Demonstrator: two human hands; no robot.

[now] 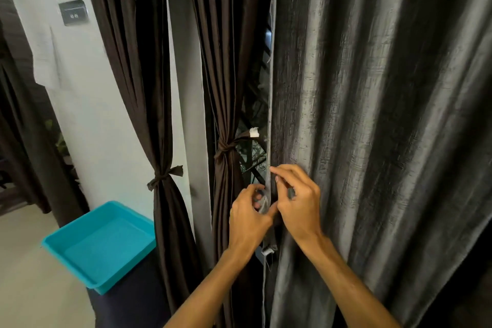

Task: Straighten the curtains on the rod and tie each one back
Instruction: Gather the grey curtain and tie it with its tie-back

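The grey curtain point(372, 114) fills the right side of the room. It hangs loose in long vertical folds, its long axis straight up and down and its left hem running as a thin pale line from the top of the view to the floor. Left of it hang two brown curtains, also vertical: the middle curtain point(223, 61) is cinched at its waist by a knotted tie point(226, 146), and the left curtain point(133, 61) is cinched lower down by its own tie point(165, 177). Through the narrow gap between the middle curtain and the grey one I can see dark window bars. A white wall point(93, 114) stands behind the brown pair, with a small dark plate point(74, 13) fixed high on it. A teal tray point(106, 242) sits low down beside the left curtain.

Both hands meet at the grey hem, about waist height. The left hand point(249, 221) has its fingers curled round a grey strip point(270, 241), thumb pressed against it; the strip hangs straight down below the hands, ending in a white tag (frayed threads trail from it). The right hand point(298, 202), touching the left, has bent fingers drawn together, pinching the grey curtain at its hem.
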